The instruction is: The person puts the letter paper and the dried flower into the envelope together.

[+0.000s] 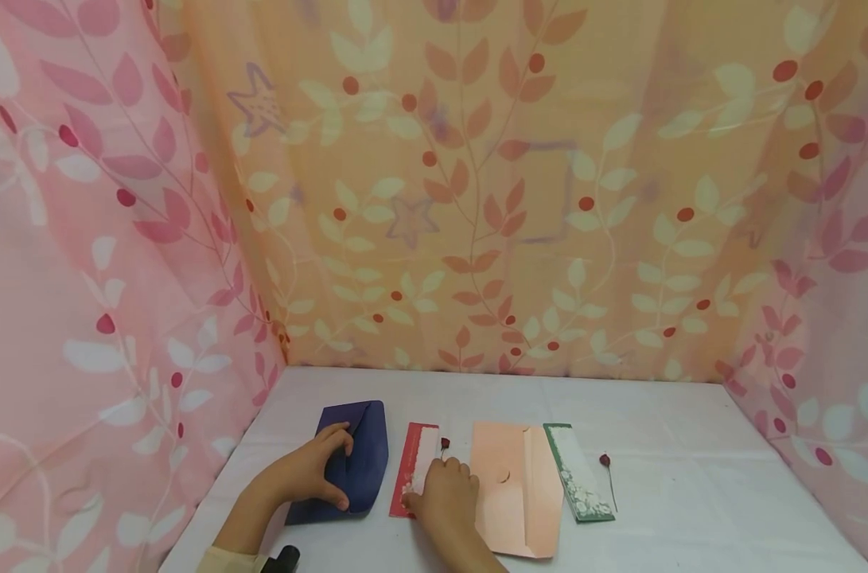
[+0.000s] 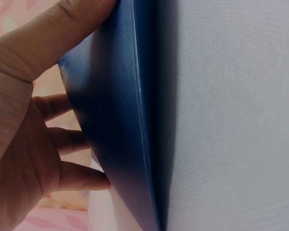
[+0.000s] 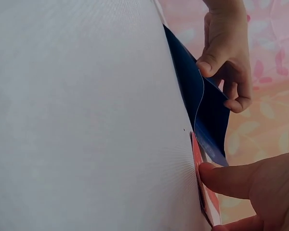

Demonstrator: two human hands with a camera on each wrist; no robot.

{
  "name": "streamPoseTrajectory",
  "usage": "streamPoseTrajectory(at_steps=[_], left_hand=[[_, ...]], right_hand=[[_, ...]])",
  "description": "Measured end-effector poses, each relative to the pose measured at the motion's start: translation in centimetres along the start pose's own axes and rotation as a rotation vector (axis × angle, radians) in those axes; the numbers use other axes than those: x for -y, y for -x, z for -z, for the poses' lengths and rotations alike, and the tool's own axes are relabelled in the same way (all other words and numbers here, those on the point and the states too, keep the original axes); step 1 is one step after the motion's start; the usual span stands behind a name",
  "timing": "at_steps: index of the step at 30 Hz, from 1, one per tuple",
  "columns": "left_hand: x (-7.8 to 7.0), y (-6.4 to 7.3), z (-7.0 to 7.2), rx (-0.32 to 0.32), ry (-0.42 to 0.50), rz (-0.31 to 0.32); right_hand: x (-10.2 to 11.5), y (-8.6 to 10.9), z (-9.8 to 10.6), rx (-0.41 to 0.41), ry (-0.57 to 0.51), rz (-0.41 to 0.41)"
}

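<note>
A navy envelope (image 1: 367,469) lies on the left of the table, its flap toward the right. My left hand (image 1: 312,468) curves over it, thumb at the lower part and fingers at the upper part, gripping along the mouth. In the left wrist view the thumb crosses the blue paper (image 2: 111,72) while fingertips meet its edge. My right hand (image 1: 449,497) holds a narrow red-and-white card (image 1: 407,458), its thumb (image 3: 214,173) on the red side. The palm hides part of the card. Just beyond the knuckles shows a small dried rose (image 1: 445,443).
Right of the right hand lies a peach envelope (image 1: 501,454). Beside it are a green-and-white floral card (image 1: 578,477) and another dried rose (image 1: 605,460) on a thin stem. A black object (image 1: 283,559) sits by the left wrist. Patterned curtains (image 1: 462,199) enclose the white table (image 1: 691,477).
</note>
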State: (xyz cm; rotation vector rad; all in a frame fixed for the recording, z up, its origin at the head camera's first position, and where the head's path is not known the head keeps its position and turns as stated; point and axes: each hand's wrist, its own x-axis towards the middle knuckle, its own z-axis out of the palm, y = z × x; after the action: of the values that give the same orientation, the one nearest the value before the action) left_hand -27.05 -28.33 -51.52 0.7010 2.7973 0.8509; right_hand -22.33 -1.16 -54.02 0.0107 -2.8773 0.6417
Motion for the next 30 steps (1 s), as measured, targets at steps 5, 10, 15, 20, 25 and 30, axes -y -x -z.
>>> streamPoseTrajectory(at_steps=[5,10,15,20,25,30], left_hand=[[-0.17,-0.15,0.24,0.003,0.002,0.01],[-0.25,-0.12,0.26,0.014,0.007,0.018],[-0.15,-0.03,0.07,0.022,0.011,0.02],[-0.19,-0.03,0.02,0.018,0.016,0.025],[-0.28,0.0,0.05,0.019,0.015,0.028],[-0.32,0.05,0.04,0.022,0.016,0.025]], right_hand=[[0.04,-0.24,0.07,-0.027,-0.035,-0.006],[0.14,-0.16,0.0,-0.025,-0.036,-0.044],[0.28,0.19,0.13,-0.007,-0.002,-0.038],[0.2,0.22,0.28,-0.041,0.001,-0.013],[0.03,0.04,0.37,-0.022,-0.035,-0.036],[0.19,0.27,0.62,-0.029,-0.02,-0.029]])
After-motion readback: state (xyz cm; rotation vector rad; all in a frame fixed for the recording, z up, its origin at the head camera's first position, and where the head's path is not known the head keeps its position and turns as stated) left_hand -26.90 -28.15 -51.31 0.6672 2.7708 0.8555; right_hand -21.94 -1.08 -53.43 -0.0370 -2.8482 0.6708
